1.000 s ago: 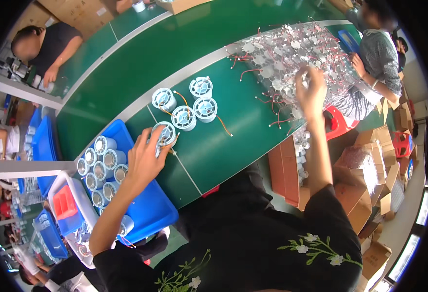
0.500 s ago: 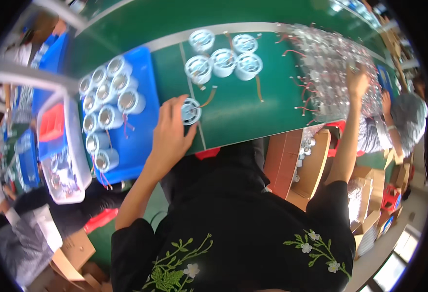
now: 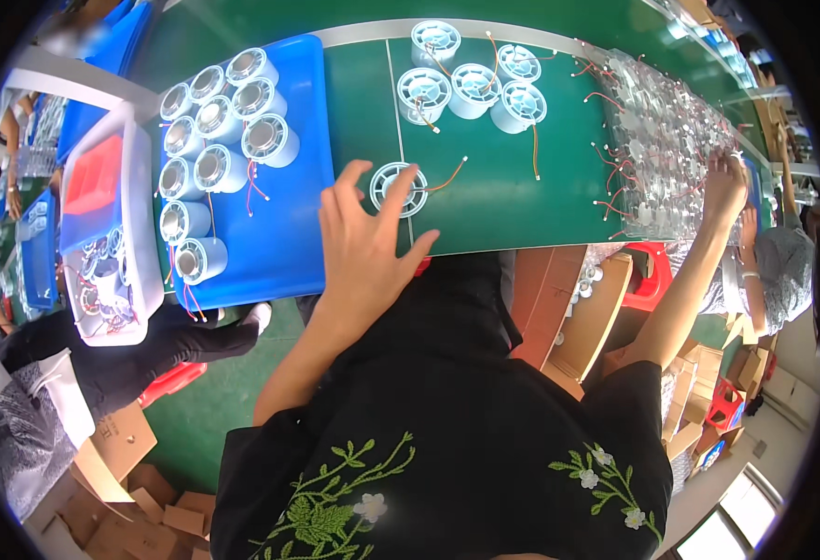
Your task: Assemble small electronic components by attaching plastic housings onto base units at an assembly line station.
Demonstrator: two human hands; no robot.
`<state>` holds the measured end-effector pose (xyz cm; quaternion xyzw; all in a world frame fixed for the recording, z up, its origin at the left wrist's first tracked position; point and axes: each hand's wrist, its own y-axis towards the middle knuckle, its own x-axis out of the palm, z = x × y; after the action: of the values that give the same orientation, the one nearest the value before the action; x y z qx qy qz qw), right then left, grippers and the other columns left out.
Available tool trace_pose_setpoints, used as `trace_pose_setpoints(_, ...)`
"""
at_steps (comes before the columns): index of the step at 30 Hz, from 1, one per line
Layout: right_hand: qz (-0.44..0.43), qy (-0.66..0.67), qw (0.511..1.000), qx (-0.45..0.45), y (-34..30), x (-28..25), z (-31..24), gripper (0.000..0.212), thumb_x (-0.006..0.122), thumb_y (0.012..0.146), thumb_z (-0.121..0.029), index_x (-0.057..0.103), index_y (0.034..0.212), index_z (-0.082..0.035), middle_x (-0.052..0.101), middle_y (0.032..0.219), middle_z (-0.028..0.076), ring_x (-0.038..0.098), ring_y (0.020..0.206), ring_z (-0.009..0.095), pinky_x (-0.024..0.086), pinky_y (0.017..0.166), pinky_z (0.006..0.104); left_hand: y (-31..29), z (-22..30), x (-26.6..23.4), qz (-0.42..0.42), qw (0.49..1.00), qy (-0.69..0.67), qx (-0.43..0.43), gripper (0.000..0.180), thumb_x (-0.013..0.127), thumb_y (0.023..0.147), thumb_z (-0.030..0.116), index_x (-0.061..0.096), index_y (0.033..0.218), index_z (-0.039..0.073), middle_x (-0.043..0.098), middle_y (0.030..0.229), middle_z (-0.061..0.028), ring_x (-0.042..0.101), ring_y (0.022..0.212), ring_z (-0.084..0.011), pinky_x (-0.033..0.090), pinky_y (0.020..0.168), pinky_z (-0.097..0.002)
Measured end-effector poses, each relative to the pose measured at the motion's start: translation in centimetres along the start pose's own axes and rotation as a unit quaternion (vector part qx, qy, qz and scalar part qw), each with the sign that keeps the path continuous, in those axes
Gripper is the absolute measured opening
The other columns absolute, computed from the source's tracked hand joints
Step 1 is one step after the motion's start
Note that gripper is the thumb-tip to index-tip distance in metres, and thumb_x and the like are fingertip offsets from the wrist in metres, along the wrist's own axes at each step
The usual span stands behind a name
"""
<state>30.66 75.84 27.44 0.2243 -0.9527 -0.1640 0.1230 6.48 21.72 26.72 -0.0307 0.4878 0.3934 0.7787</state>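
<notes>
My left hand is spread wide, its index finger lying across the rim of a pale blue-white round housing with a spoked top and a short brown wire. My right hand reaches to the far right side of a pile of clear plastic trays, where small parts with red wires stick out. Its fingers are bent together, and what they pinch is too small to make out. Beyond my left hand stands a group of similar spoked housings with thin wires.
On the left, a blue tray carries several white cylinders with metal-faced ends. A white bin with a red box stands beside it. Cardboard boxes sit below the green table's edge. Co-workers are at both sides.
My left hand has opened from around the housing, fingers now spread. My right hand has shifted outward to the trays' far right side. The whole view has moved slightly.
</notes>
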Motion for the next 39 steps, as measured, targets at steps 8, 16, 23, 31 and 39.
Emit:
trace_pose_setpoints(8,-0.197,0.135,0.950,0.202,-14.2,17.6,-6.6,0.043,0.056,0.085,-0.003,0.046,0.125,0.006,0.053,0.117,0.016,0.054,0.098,0.020,0.047,0.084,0.0278,0.4,-2.3,0.9,-0.018,0.995,-0.086,0.054,0.032,0.056,0.078,-0.007,0.065,0.104,0.008,0.051,0.124,-0.0155,0.051,0.103,-0.0361,0.043,0.087,-0.0409)
trace_pose_setpoints(16,-0.316,-0.065,0.919,0.228,-21.5,25.8,-7.8,0.040,0.059,0.085,0.002,0.049,0.124,0.000,0.060,0.099,0.007,0.057,0.076,0.012,0.044,0.066,0.0236,1.6,-3.2,0.9,0.008,0.968,-0.250,0.032,0.030,0.046,0.078,-0.012,0.063,0.100,0.001,0.058,0.122,-0.0167,0.055,0.113,-0.0338,0.044,0.094,-0.0398)
trace_pose_setpoints(23,-0.375,0.008,0.894,0.245,-23.8,28.1,-7.5,0.039,0.058,0.084,0.008,0.051,0.122,0.001,0.059,0.106,0.007,0.057,0.087,0.011,0.046,0.072,0.0241,2.6,1.6,-1.7,0.118,0.976,-0.141,0.117,0.020,0.057,0.080,-0.004,0.061,0.100,-0.003,0.060,0.114,-0.0158,0.056,0.104,-0.0350,0.046,0.089,-0.0385)
trace_pose_setpoints(31,-0.385,0.016,0.897,0.218,-25.3,29.8,-8.0,0.046,0.063,0.078,0.013,0.053,0.122,0.002,0.060,0.107,0.006,0.057,0.094,0.010,0.047,0.077,0.0241,1.5,1.7,-2.1,-0.128,0.948,-0.287,-0.040,0.025,0.067,0.083,0.003,0.061,0.107,-0.002,0.065,0.089,-0.0134,0.066,0.081,-0.0248,0.051,0.069,-0.0315)
trace_pose_setpoints(39,-0.426,-0.133,0.871,0.204,-25.9,28.2,-9.2,0.055,0.069,0.073,0.013,0.054,0.124,0.001,0.062,0.094,0.002,0.057,0.081,0.007,0.044,0.067,0.0209,-0.1,3.0,-1.9,-0.125,0.885,-0.431,-0.127,0.016,0.065,0.083,0.001,0.065,0.099,-0.001,0.054,0.069,-0.0004,0.048,0.059,-0.0057,0.036,0.051,-0.0217)
